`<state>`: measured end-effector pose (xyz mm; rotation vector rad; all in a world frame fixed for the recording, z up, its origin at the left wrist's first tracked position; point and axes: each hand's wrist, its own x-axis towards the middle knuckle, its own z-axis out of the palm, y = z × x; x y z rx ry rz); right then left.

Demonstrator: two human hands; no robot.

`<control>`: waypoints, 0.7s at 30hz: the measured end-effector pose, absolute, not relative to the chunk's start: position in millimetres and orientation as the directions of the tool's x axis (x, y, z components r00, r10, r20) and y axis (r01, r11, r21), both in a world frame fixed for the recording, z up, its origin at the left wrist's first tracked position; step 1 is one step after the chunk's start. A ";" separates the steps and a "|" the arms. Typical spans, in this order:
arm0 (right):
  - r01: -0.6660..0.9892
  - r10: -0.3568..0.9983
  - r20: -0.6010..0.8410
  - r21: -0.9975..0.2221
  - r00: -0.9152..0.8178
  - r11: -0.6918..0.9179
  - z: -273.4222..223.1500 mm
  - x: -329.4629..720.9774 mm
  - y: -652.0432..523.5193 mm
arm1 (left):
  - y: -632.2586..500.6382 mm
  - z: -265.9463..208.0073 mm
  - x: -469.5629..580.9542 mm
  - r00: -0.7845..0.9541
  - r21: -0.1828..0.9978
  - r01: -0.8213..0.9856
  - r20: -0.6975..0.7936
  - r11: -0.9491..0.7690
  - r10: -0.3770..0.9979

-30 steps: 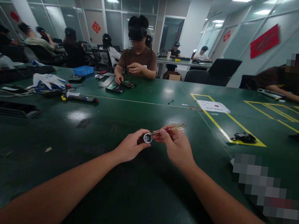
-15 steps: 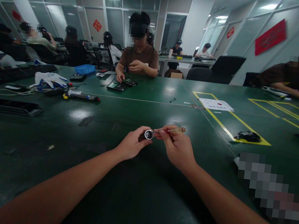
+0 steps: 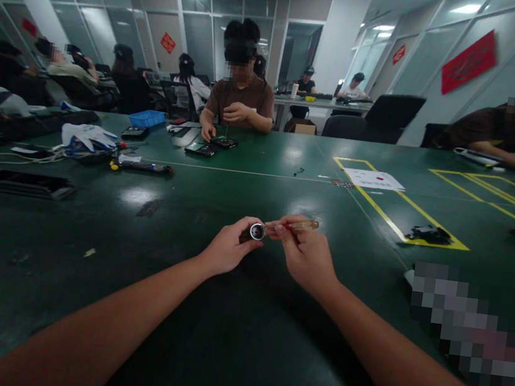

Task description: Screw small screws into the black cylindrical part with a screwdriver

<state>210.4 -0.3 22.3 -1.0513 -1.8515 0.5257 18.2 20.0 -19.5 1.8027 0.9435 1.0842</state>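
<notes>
Between thumb and fingers, my left hand (image 3: 227, 245) grips a small round dark part with a bright metal rim (image 3: 257, 232); its hollow end faces me. My right hand (image 3: 309, 252) is closed around a screwdriver (image 3: 305, 224) with a clear amber handle. The screwdriver lies nearly level, its shaft pointing left, and its tip meets or comes very near the side of the rim. My fingers hide part of the shaft and most of the round part's body. Both hands are above the green table (image 3: 201, 349).
Left on the table are a black tray-like part (image 3: 15, 182), white-and-blue gloves (image 3: 86, 137), a pen-shaped tool (image 3: 143, 167) and a blue bin (image 3: 147, 119). A co-worker (image 3: 241, 100) sits opposite. Rightward lie a paper sheet (image 3: 374, 180) and a black part (image 3: 428, 233) by yellow tape.
</notes>
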 end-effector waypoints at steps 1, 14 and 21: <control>0.424 0.846 0.490 -0.735 -0.208 0.530 22.3 210.0 0.2 | 19.6 -19.2 18.2 0.349 0.898 0.198 0.311 -0.394 0.884; 0.076 0.915 0.362 -0.922 -0.178 0.380 15.3 208.3 6.7 | 17.2 -12.2 19.7 0.334 0.880 0.272 0.292 -0.388 0.896; -0.094 0.931 0.322 -0.946 -0.172 0.310 13.4 206.3 11.3 | 19.0 -16.1 18.8 0.340 0.870 0.271 0.314 -0.411 0.887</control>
